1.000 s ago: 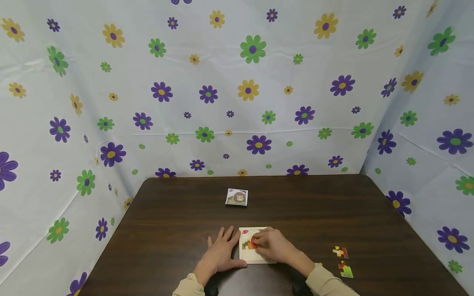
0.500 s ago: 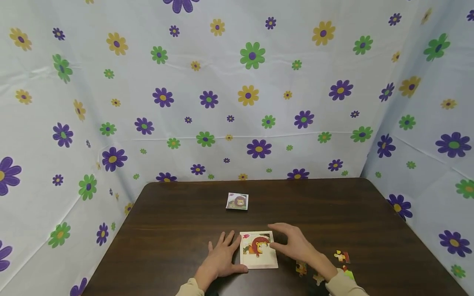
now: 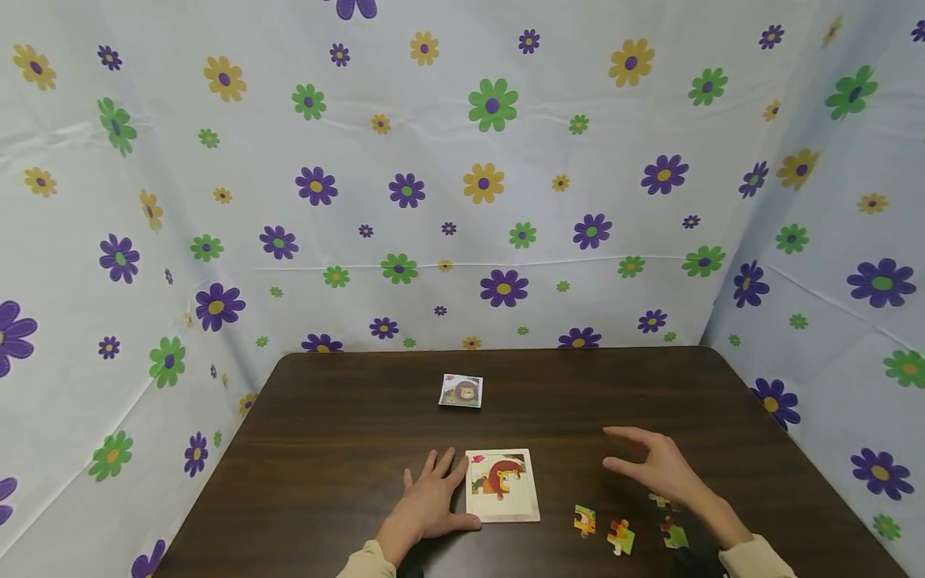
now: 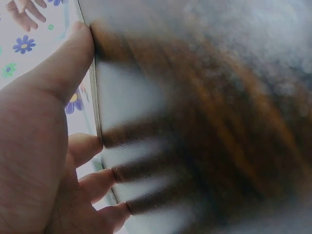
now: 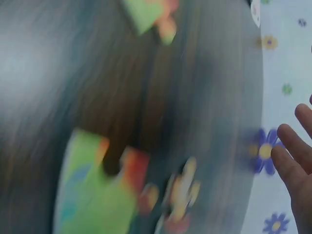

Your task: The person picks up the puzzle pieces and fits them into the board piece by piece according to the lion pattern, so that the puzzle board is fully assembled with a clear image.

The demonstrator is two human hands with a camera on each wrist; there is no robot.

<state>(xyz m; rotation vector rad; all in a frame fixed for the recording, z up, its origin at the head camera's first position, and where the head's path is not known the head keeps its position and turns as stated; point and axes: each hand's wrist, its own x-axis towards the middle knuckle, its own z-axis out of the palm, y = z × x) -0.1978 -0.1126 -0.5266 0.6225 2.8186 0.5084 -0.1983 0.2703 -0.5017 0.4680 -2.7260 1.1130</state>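
Observation:
A square puzzle board [image 3: 503,512] lies flat, its upper part filled with a lion picture. My left hand [image 3: 429,504] rests spread on the table along the board's left side, thumb at the near left corner. Fingertips of that hand press down in the left wrist view. To the right, my right hand [image 3: 666,467] hovers with thumb and fingers apart, holding nothing. Near it lie several loose jigsaw pieces: a yellow-orange one [image 3: 584,520], a red-and-green one [image 3: 621,537], a mostly green one [image 3: 674,534] and one partly hidden under the hand.
A small card with a lion picture [image 3: 461,391] lies farther back on the dark wooden table [image 3: 347,433]. A white curtain with flowers [image 3: 433,241] hangs behind the table and along both sides.
My right hand has let go of a puzzle piece on the board and swung right, over the loose pieces. More of the lion picture shows. My left hand stays beside the board.

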